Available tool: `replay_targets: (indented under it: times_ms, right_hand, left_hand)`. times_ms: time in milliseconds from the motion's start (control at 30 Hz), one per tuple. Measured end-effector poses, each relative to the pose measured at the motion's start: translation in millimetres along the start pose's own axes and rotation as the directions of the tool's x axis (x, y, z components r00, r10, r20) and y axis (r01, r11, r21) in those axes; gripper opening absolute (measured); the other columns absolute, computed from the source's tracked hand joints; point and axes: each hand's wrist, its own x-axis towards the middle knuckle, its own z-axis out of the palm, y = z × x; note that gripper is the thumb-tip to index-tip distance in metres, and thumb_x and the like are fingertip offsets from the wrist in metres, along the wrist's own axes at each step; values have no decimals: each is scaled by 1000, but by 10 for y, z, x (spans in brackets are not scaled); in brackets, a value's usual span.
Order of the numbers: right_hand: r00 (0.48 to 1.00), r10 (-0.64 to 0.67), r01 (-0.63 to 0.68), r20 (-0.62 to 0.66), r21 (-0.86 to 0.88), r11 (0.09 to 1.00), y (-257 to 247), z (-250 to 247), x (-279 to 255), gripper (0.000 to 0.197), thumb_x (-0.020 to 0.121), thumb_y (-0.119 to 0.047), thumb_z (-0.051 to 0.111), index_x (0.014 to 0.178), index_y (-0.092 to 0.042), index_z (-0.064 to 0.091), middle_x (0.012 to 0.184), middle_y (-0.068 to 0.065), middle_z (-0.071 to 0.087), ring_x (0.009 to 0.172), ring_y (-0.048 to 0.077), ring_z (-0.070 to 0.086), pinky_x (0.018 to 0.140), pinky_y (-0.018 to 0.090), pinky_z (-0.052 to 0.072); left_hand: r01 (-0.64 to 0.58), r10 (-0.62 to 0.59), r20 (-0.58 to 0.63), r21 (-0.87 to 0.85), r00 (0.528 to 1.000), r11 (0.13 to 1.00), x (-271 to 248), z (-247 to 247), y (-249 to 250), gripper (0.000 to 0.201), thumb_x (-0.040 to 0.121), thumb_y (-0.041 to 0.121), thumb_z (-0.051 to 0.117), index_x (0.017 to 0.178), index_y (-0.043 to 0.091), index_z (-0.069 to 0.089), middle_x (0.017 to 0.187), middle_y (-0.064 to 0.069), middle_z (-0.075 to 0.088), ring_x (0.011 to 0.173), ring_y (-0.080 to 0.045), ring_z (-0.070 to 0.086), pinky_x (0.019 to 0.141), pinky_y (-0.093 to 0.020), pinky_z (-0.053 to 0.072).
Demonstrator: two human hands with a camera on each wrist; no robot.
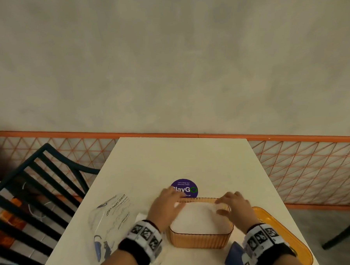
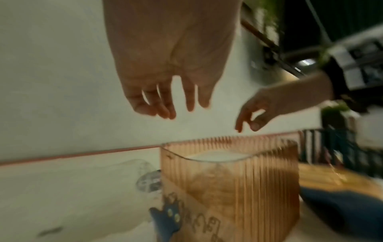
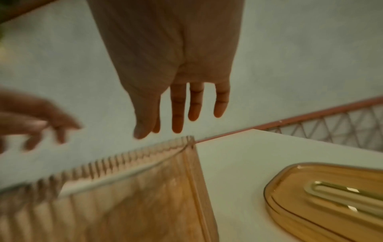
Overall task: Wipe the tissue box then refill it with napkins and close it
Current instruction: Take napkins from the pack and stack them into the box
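Far to the left of the left hand lies a clear plastic wrapper [image 1: 111, 220] printed with dark text, flat on the white bench [image 1: 171, 159]. The left hand [image 1: 166, 206] reaches forward from a wrist wearing a black band with square markers, palm down, its fingers straight and slightly spread; the grip is loose and has hold of nothing. Its fingertips hang over the far left corner of the tissue box [image 1: 201, 235], an amber ribbed tub standing open-topped on the bench directly below and between both hands. In the left wrist view the fingers [image 2: 165, 104] hover clear of the box rim with a gap showing. Inside the box a white stack of napkins [image 1: 196, 217] fills it nearly to the rim, lying just under both palms. Just beyond the left fingertips, a round purple sticker [image 1: 186, 187] sits on the bench. The right hand [image 1: 233, 207] mirrors the left, palm down over the far right corner of the box, fingers extended and relaxed, gripping nothing; whether they graze the rim I cannot tell. To the right of that hand rests the amber lid [image 1: 280, 232], and near the right wrist lies a dark blue cloth [image 1: 235, 254].
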Motion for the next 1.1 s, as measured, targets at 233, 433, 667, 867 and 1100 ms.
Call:
replay_targets:
  times_ms: [233,433,667,867,1100]
  right_hand:
    - [962,269,-268,40,311,912,245,192,-79,45,97,-27,44,139,-16,34,126,10,56,103,19,59,89,26,48]
    - [941,308,-337,143,305,891,64,394,-34,39,101,-21,28,139,-10,27,129,16,54,114,28,56,94,33,48]
    - [935,341,-355,101,265,896,19,445,-16,35,101,-13,29,135,-8,32,128,15,55,114,28,57,95,33,46]
    - [931,352,-365,98,245,898,-9,457,-18,35,100,-13,31,135,-8,32,128,15,55,113,27,57,93,33,48]
    - [928,359,-373,100,238,897,-23,440,-27,36,100,-13,31,136,-8,30,125,15,57,110,27,59,90,32,49]
  left_hand:
    - [604,-622,192,148,759,783,-358,-14,-876,36,95,22,41,123,4,53,130,-15,56,119,-28,54,99,-32,44]
    - [691,-741,226,268,632,671,-526,299,-905,69,87,55,50,135,7,39,140,-11,42,129,-24,45,107,-33,38]
    - [738,-783,101,280,614,614,-606,430,-779,72,82,51,62,134,12,32,140,-5,36,131,-25,40,106,-39,40]
    - [708,-742,17,286,670,646,-663,527,-719,62,86,43,60,133,16,32,136,-2,38,128,-21,40,103,-39,39]
    - [815,-818,193,119,541,567,-570,413,-930,94,76,43,72,142,6,15,145,-14,34,136,-29,36,109,-40,37]
